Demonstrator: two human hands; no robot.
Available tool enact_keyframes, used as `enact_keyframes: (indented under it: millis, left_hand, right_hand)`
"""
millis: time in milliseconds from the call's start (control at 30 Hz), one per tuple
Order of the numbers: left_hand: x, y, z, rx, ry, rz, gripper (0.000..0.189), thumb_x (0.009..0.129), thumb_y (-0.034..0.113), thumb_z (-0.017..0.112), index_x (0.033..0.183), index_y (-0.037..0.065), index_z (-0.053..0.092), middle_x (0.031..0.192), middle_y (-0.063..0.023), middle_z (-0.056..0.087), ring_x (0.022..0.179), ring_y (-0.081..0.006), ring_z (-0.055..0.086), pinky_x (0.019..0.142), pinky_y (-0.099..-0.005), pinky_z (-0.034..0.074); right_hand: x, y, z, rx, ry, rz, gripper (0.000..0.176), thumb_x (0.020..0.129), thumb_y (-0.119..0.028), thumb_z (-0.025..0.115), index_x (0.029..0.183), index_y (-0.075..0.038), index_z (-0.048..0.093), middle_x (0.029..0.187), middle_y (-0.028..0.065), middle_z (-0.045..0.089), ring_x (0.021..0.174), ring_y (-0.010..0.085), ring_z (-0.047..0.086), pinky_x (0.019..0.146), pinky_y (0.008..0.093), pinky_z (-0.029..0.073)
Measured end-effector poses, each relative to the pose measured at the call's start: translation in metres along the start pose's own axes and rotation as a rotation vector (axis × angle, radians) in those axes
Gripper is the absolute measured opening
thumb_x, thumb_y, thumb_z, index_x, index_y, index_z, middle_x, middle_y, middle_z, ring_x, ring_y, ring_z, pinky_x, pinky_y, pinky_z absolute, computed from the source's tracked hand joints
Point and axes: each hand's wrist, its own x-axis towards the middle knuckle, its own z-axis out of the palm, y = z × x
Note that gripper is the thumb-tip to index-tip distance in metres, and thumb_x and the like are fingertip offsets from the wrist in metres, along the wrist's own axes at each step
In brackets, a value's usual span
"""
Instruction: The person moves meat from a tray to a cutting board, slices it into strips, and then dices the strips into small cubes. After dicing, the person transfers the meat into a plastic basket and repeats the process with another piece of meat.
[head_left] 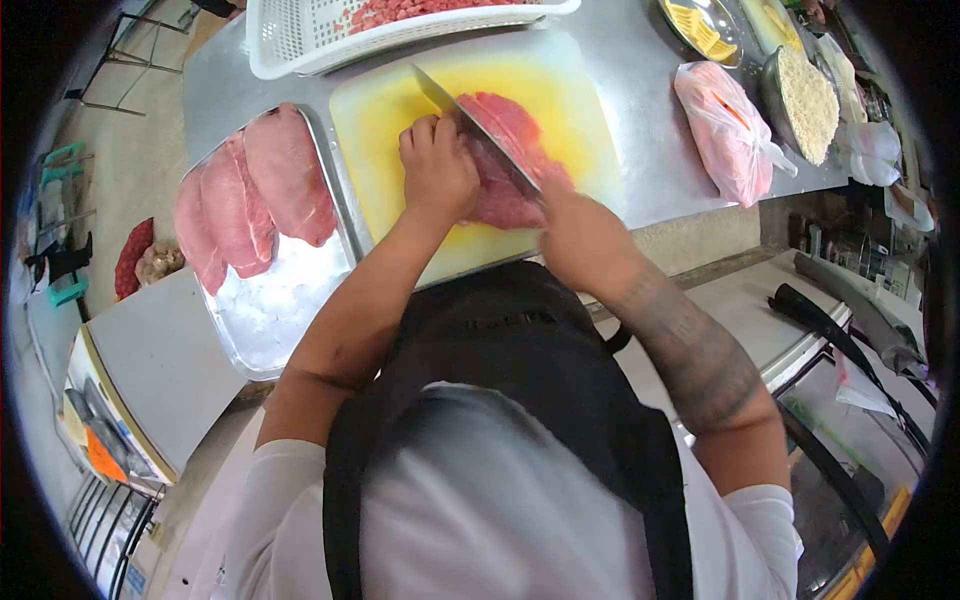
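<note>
On a yellow-stained white cutting board (375, 120) lies a piece of raw red meat (500, 195). My right hand (585, 240) is closed round the handle of a large knife (500, 143), whose blade runs diagonally across the meat, its tip pointing up and left. Beyond the blade is a meat portion (510, 120). With curled fingers, my left hand (438, 168) presses on the left side of the meat, close to the blade. To the left, a metal tray (285, 300) holds several large slabs of raw meat (255, 190).
A white perforated basket (290, 45) of chopped meat stands behind the board. Rightward are a pink-filled plastic bag (730, 130), a bowl of pale crumbs (805, 105) and a plate of yellow pieces (700, 35). The metal table's (640, 130) front edge is near my body.
</note>
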Motion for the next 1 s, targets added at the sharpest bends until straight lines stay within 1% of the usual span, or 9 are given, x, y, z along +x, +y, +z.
enact_keyframes:
  millis: [67,167,267,333,467,667,767,933,1000]
  left_hand:
    - [-0.001,-0.001,0.003,-0.009,0.009,0.012,0.031,0.093,0.010,0.059,0.123,0.000,0.061,0.120,-0.0239,0.056,0.112,-0.0439,0.051,0.101,-0.0549,0.041]
    - [-0.003,-0.004,0.006,-0.017,0.009,0.012,0.033,0.092,0.011,0.060,0.123,0.000,0.061,0.121,-0.0233,0.055,0.114,-0.0440,0.049,0.102,-0.0546,0.040]
    - [-0.002,0.000,0.007,-0.008,0.042,0.022,0.030,0.093,0.011,0.060,0.121,0.002,0.061,0.121,-0.0230,0.055,0.113,-0.0439,0.050,0.101,-0.0548,0.041]
    - [-0.003,0.001,0.005,0.019,0.027,0.009,0.029,0.094,0.012,0.060,0.121,0.002,0.062,0.121,-0.0227,0.056,0.113,-0.0435,0.051,0.101,-0.0548,0.041]
    - [0.002,0.002,-0.007,0.009,-0.019,0.001,0.029,0.096,0.014,0.060,0.123,0.003,0.062,0.121,-0.0220,0.056,0.112,-0.0424,0.052,0.101,-0.0550,0.042]
    - [-0.014,-0.003,-0.006,0.061,-0.001,0.025,0.029,0.097,0.016,0.061,0.125,0.006,0.063,0.122,-0.0210,0.058,0.111,-0.0407,0.053,0.100,-0.0535,0.043]
    - [-0.011,-0.005,-0.008,0.083,-0.024,0.029,0.031,0.097,0.015,0.060,0.127,0.005,0.063,0.121,-0.0210,0.058,0.110,-0.0403,0.054,0.100,-0.0523,0.044]
    - [-0.008,-0.005,-0.010,0.085,-0.046,0.076,0.036,0.097,0.011,0.059,0.131,0.003,0.063,0.119,-0.0213,0.058,0.110,-0.0401,0.054,0.100,-0.0512,0.045]
    - [-0.007,-0.008,-0.009,0.104,-0.075,0.072,0.043,0.091,0.012,0.062,0.134,0.002,0.061,0.121,-0.0214,0.059,0.110,-0.0408,0.053,0.099,-0.0515,0.044]
  right_hand:
    - [-0.054,0.005,-0.022,-0.060,-0.161,0.160,0.026,0.093,-0.009,0.057,0.117,0.000,0.054,0.094,0.0313,0.071,0.090,0.0497,0.071,0.081,0.0591,0.056]
    - [-0.072,0.023,0.004,-0.074,-0.173,0.228,0.028,0.092,-0.009,0.058,0.118,0.001,0.053,0.094,0.0314,0.071,0.088,0.0503,0.071,0.079,0.0598,0.056]
    - [-0.033,0.035,0.044,0.014,0.006,0.075,0.029,0.091,-0.008,0.059,0.118,0.001,0.052,0.091,0.0315,0.071,0.088,0.0501,0.071,0.078,0.0604,0.055]
    - [-0.009,0.025,0.040,-0.027,0.013,0.056,0.029,0.091,-0.008,0.059,0.118,0.001,0.052,0.089,0.0307,0.070,0.087,0.0501,0.070,0.077,0.0602,0.055]
    - [-0.022,0.034,0.042,-0.006,0.116,-0.031,0.028,0.091,-0.008,0.061,0.116,0.000,0.053,0.086,0.0291,0.070,0.086,0.0500,0.070,0.077,0.0594,0.056]
    - [-0.095,0.063,0.042,-0.039,-0.031,0.151,0.024,0.089,-0.008,0.063,0.107,0.001,0.050,0.079,0.0305,0.066,0.082,0.0526,0.067,0.073,0.0616,0.053]
    - [-0.092,0.037,0.010,-0.072,0.018,0.126,0.023,0.090,-0.008,0.061,0.109,-0.001,0.050,0.084,0.0286,0.070,0.084,0.0501,0.070,0.075,0.0609,0.055]
    - [-0.079,0.021,-0.010,-0.046,0.053,0.035,0.022,0.090,-0.008,0.061,0.105,0.001,0.048,0.080,0.0299,0.068,0.081,0.0516,0.069,0.073,0.0608,0.055]
    - [-0.072,0.020,-0.013,-0.048,0.021,0.013,0.022,0.090,-0.007,0.061,0.106,0.002,0.048,0.080,0.0304,0.067,0.081,0.0519,0.068,0.074,0.0605,0.055]
